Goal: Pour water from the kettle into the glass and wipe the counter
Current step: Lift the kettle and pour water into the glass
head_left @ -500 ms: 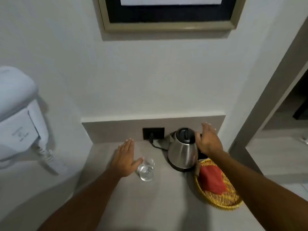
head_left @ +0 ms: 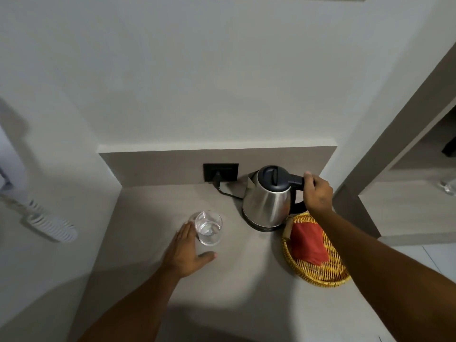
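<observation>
Brushed silver steel kettle (head_left: 267,206) with black lid and handle; clear colourless drinking glass (head_left: 208,228) at its eight o'clock; yellow woven wicker basket (head_left: 320,272), criss-cross pattern, holding red folded cloth (head_left: 307,243); pale grey-beige matte counter (head_left: 222,292); black wall socket (head_left: 220,172).

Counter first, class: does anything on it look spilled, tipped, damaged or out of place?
Nothing stands out. The kettle sits upright on its base, right hand on its handle. The glass stands upright beside the left hand. The red cloth lies in the wicker basket. No spill shows on the counter.
</observation>
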A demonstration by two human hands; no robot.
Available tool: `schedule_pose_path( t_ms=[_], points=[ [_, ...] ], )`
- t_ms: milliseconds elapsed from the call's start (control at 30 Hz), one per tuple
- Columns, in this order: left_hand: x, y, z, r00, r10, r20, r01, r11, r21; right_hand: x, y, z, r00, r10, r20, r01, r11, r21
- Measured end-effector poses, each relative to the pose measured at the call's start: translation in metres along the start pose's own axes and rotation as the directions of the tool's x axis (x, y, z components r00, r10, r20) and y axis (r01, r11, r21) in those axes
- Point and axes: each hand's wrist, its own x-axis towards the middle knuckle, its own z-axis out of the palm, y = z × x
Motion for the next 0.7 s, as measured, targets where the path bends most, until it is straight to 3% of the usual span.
schedule_pose_path(
  t_ms=[133,267,467,567,700],
  points=[
    [0.011,0.010,-0.003,0.994,-0.033,-0.104,-0.002,0.949,-0.315,0.006,0.003,0.002,0.994,0.112,0.002,-0.111,0.989,0.095],
    [0.016,0.016,0.004,0.973,-0.152,-0.173,0.070,0.911,-0.406,0.010,0.005,0.004,0.983,0.184,0.005,-0.183,0.972,0.150],
    [0.019,0.021,0.011,0.959,-0.201,-0.201,0.103,0.905,-0.413,0.020,0.001,0.007,0.969,0.248,-0.003,-0.244,0.955,0.168],
    [0.018,0.023,0.010,0.953,-0.216,-0.215,0.110,0.902,-0.417,0.024,-0.015,0.010,0.987,0.157,0.030,-0.160,0.983,0.095],
    [0.016,0.024,0.008,0.947,-0.241,-0.214,0.126,0.888,-0.443,0.025,-0.055,0.020,0.978,-0.136,0.160,0.147,0.987,-0.061]
  ],
)
